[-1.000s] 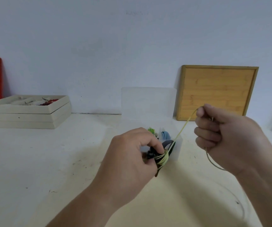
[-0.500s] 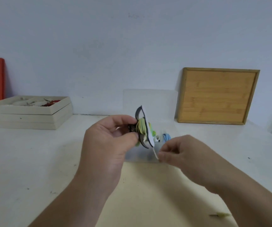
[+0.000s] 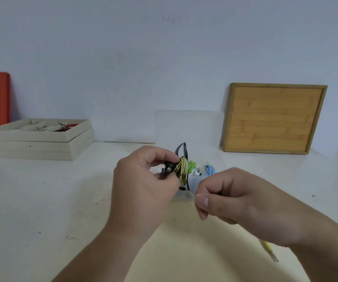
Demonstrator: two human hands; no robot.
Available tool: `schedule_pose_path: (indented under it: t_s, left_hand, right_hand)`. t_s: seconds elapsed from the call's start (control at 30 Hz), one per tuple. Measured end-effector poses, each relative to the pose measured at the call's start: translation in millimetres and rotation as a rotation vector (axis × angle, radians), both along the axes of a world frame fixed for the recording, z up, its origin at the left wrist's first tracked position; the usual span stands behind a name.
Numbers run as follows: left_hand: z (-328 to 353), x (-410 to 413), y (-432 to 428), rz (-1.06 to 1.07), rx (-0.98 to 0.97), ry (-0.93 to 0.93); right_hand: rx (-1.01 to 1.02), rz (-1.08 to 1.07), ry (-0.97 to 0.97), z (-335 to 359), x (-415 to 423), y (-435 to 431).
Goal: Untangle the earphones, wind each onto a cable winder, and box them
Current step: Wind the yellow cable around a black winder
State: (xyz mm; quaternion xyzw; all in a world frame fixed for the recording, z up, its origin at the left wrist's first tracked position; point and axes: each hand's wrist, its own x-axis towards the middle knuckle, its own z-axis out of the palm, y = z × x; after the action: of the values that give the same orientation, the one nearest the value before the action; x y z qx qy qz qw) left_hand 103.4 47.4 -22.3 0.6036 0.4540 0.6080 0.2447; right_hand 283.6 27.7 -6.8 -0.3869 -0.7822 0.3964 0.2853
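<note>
Well, green earphones [image 3: 192, 165] and blue earphones [image 3: 210, 169] sit in the clear box [image 3: 188, 127]. Left hand [image 3: 141, 186] pinches the black winder [image 3: 169, 168] wrapped in yellow cable [image 3: 183, 167]; right hand [image 3: 245, 200] pinches the cable

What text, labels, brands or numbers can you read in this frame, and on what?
None readable.
Wall: faint grey smudge, no legible characters.
Bamboo board: darker marks in the grain, not legible as text.
Cable winder, earphone cable, clear box, stacked trays: no print visible.
</note>
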Motion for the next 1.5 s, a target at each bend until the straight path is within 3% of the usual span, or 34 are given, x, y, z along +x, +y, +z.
schedule_pose_path:
  t_s: [0.23,0.47,0.53,0.7,0.8,1.03,1.33,1.5]
  left_hand:
    - [-3.7,-0.9,1.4,-0.033,0.009,0.123]
    - [-11.3,4.8,-3.2,-0.080,0.137,0.343]
    - [-14.7,7.7,-4.2,-0.106,0.140,0.391]
    - [-16.0,10.5,-5.0,-0.246,-0.049,0.178]
    - [-11.7,12.8,-7.2,-0.340,-0.109,0.029]
    - [-8.1,10.8,-6.0,-0.463,-0.118,-0.063]
    - [-8.4,11.9,-7.4,-0.454,-0.212,0.015]
    - [-4.0,11.1,-8.3,-0.394,-0.137,-0.076]
  right_hand:
    - [0.014,-0.128,0.198,3.7,5.2,-0.2]
    - [-0.012,-0.025,0.215,3.2,3.4,-2.5]
    - [0.031,-0.109,0.258,4.5,2.0,-2.5]
    - [0.158,-0.587,0.318,6.4,12.9,5.2]
    - [0.186,-0.715,0.279,3.8,12.8,9.9]
    - [0.105,-0.691,0.218,-2.4,6.4,12.5]
    - [0.257,-0.757,0.239,-1.6,4.8,12.5]
    - [0.087,-0.737,0.197,-7.5,9.4,17.1]
